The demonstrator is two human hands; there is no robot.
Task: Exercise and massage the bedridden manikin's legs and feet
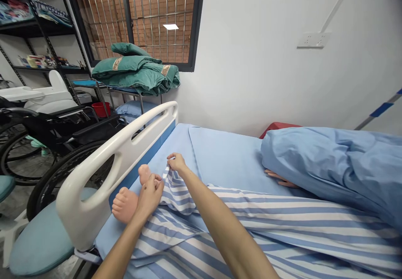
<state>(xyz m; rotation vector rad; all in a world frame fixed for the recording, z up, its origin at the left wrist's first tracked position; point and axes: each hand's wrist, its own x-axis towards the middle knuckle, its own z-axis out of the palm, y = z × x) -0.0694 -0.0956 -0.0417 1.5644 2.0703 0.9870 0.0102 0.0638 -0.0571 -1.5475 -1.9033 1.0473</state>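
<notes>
My left hand (151,192) and my right hand (176,162) each pinch an edge of the cuff of blue-and-white striped trousers (180,193), drawing it up between them beside the feet. The trouser legs lie along the bed over the legs of what looks like a care manikin. Its near foot (124,205) sticks out bare, toes up, just left of my left wrist. The far foot (143,173) shows behind my left fingers, partly hidden. A blue cover (329,157) lies over the upper body, with a manikin hand (281,179) showing under its edge.
The bed has a light blue sheet (226,153) and a white footboard (78,195) close on the left. Beyond it stand a wheelchair (63,136), a blue-green stool (40,239) and a rack with green quilts (138,71). A white wall (238,61) borders the bed's far side.
</notes>
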